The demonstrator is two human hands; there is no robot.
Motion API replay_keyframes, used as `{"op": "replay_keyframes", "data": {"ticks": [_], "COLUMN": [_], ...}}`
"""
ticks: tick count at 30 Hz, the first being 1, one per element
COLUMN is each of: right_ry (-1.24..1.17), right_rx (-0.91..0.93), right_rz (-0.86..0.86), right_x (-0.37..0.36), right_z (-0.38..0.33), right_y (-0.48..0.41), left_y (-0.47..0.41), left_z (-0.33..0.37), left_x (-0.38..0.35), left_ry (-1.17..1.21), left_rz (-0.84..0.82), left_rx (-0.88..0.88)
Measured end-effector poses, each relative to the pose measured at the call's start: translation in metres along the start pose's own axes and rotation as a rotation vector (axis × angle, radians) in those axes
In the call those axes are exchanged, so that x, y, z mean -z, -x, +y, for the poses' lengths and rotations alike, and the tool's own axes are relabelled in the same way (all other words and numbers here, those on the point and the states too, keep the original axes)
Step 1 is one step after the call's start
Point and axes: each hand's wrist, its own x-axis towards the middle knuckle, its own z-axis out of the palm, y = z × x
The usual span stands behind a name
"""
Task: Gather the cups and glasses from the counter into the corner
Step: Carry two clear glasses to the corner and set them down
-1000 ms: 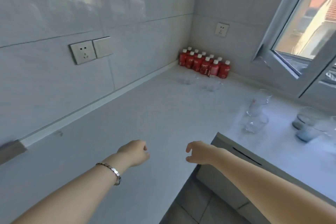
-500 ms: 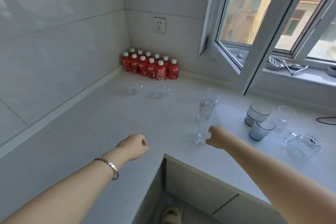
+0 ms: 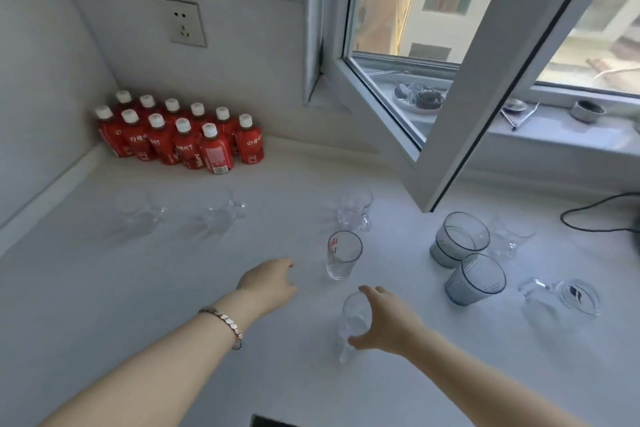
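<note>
Clear glassware is scattered over the white counter (image 3: 173,288). My right hand (image 3: 386,322) is curled around a small clear glass (image 3: 353,317) near the front. My left hand (image 3: 270,282) hovers with fingers apart and empty, just left of a tall glass with red print (image 3: 343,255). Behind that stands a clear handled cup (image 3: 355,213). Two clear handled cups (image 3: 138,215) (image 3: 221,211) sit nearer the corner. To the right are two grey-blue tumblers (image 3: 460,239) (image 3: 474,279), another clear cup (image 3: 512,232) and a clear mug lying on its side (image 3: 561,295).
A block of red bottles (image 3: 180,139) fills the corner itself. An open window sash (image 3: 433,149) juts over the counter above the right-hand glasses. A black cable (image 3: 595,215) lies at the far right. The counter's front edge (image 3: 270,421) is just below my arms.
The view has swung right and closer to the glasses. My right hand has reached forward and closed around the small clear glass. My left hand has moved forward towards the tall printed glass.
</note>
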Motion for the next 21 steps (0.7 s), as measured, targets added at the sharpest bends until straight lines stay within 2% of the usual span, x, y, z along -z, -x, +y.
{"op": "replay_keyframes", "data": {"ticks": [3, 5, 9, 13, 18, 21], "right_ry": [-0.058, -0.076, -0.069, -0.066, -0.028, 0.028], "right_rx": [-0.039, -0.056, -0.052, -0.014, 0.094, 0.224], "right_rz": [0.037, 0.085, 0.160, 0.185, 0.141, 0.083], "right_x": [0.017, 0.029, 0.048, 0.062, 0.076, 0.080], "right_z": [0.020, 0.032, 0.051, 0.066, 0.073, 0.065], "right_y": [-0.001, -0.001, -0.006, -0.016, -0.028, -0.033], "left_y": [-0.026, -0.041, -0.059, -0.052, -0.014, 0.020], "left_z": [0.038, 0.058, 0.076, 0.081, 0.083, 0.079], "left_x": [0.000, -0.006, -0.027, -0.034, -0.036, -0.043], "left_ry": [0.043, 0.135, 0.305, 0.363, 0.364, 0.379], "left_rz": [0.029, 0.032, 0.035, 0.159, 0.239, 0.329], "left_rx": [-0.129, -0.143, -0.063, 0.034, 0.183, 0.265]}}
